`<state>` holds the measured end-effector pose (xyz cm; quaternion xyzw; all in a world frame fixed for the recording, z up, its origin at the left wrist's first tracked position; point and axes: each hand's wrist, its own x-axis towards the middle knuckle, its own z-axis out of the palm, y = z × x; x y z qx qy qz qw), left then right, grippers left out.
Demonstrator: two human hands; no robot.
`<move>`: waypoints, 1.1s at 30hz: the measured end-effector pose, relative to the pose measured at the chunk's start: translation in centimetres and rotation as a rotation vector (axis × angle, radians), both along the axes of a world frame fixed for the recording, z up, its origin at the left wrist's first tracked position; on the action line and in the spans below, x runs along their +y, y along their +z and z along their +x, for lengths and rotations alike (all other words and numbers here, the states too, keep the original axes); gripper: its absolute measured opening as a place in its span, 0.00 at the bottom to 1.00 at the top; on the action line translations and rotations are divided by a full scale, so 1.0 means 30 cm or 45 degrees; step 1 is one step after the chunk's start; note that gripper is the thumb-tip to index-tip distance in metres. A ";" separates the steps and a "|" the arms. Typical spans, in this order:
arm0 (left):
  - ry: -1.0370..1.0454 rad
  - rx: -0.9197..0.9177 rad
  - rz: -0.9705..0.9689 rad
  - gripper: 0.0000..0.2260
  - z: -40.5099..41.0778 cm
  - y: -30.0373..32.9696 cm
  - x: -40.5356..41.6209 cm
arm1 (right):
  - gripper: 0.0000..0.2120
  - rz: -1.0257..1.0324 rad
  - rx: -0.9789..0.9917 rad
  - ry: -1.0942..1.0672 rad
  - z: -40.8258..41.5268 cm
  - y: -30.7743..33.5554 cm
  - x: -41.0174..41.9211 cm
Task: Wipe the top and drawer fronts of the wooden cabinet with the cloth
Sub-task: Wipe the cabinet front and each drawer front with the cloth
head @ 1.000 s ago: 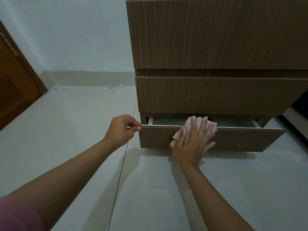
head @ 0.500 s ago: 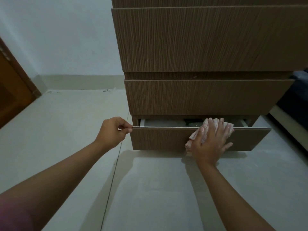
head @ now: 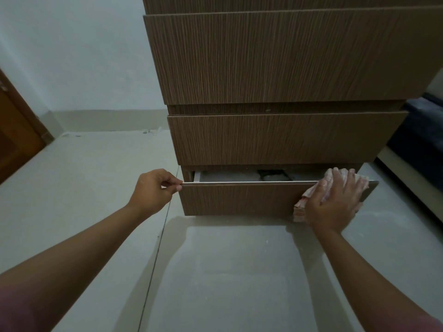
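Note:
The wooden cabinet (head: 282, 58) stands ahead with several stacked drawer fronts. Its bottom drawer (head: 239, 198) is pulled out a little, and dark items show inside. My left hand (head: 153, 190) pinches the top left corner of that drawer front. My right hand (head: 335, 200) lies flat, fingers spread, and presses a pink-and-white cloth (head: 303, 207) against the right end of the same front. Most of the cloth is hidden under the hand.
Pale tiled floor (head: 215, 271) spreads in front of the cabinet. A brown wooden door (head: 14, 140) is at the far left. A dark blue piece of furniture (head: 422, 140) sits to the cabinet's right, past a light ledge.
My right hand has slid the cloth rightward along the bottom drawer front, from near the middle to its right end. My left hand has kept its pinch on the left corner.

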<state>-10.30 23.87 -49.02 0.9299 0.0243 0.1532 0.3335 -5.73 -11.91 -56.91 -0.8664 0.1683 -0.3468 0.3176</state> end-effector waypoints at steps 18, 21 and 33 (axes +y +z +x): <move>-0.004 -0.066 0.028 0.04 0.002 -0.005 0.000 | 0.33 0.507 -0.137 -0.147 0.109 -0.041 0.063; -0.009 -0.085 0.037 0.04 0.002 -0.009 0.001 | 0.35 0.587 -0.166 -0.135 0.108 -0.093 0.083; -0.010 -0.090 0.008 0.04 -0.003 -0.015 -0.004 | 0.30 0.937 -0.148 -0.309 0.151 -0.080 -0.023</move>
